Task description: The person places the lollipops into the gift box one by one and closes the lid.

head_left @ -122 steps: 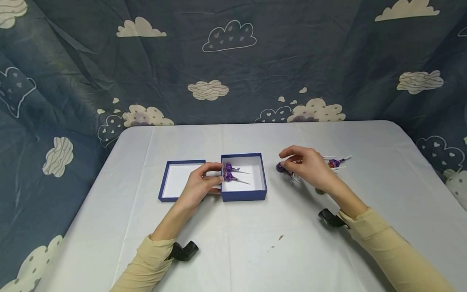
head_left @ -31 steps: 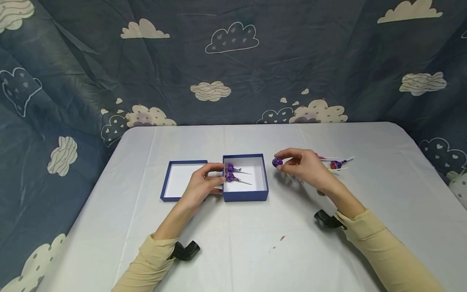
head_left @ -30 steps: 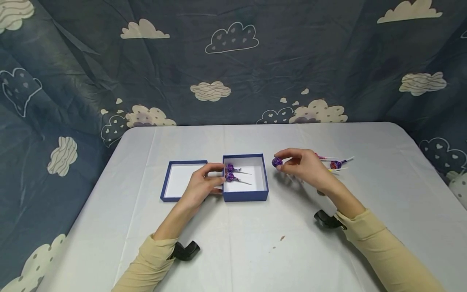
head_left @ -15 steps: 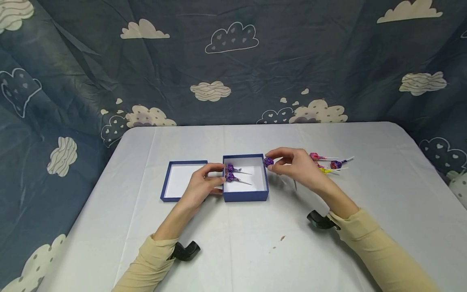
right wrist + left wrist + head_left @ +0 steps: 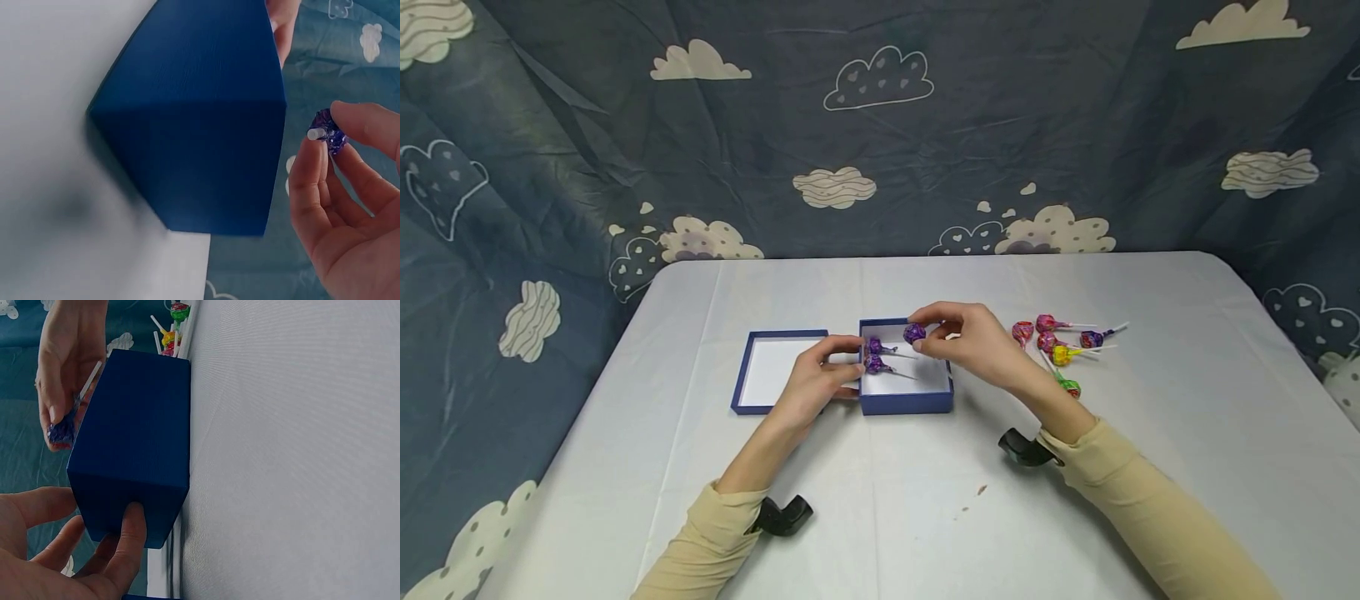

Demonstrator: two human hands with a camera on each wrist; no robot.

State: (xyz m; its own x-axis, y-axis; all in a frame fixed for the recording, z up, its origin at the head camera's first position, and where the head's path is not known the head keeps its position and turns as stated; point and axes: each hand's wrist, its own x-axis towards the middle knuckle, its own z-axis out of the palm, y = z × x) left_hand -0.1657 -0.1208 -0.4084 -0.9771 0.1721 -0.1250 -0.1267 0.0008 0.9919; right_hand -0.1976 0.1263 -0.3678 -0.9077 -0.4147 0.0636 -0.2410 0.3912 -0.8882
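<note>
My right hand [image 5: 977,346] pinches a purple-wrapped lollipop [image 5: 914,333] by its round head, above the open blue box [image 5: 906,404]. The right wrist view has this held lollipop [image 5: 331,134] between thumb and fingers, its white stick end towards the camera. Inside the box, against its left wall, lie two purple lollipops [image 5: 876,364] side by side, sticks pointing right. My left hand [image 5: 812,375] rests on the box's left side. As the left wrist view shows, one finger [image 5: 131,534] presses flat on the outer wall and another reaches the rim.
A shallow white-lined blue lid [image 5: 771,375] lies left of the box, partly behind the left hand. Several lollipops lie to the right: red and pink ones [image 5: 1022,332], a yellow one [image 5: 1062,355], a green one [image 5: 1070,387], a purple one [image 5: 1091,339]. Small brown specks [image 5: 982,490] mark the white tablecloth.
My right hand has picked the purple lollipop up from the right-hand group and carried it left to above the box, uncovering the other lollipops. The left hand has kept its place.
</note>
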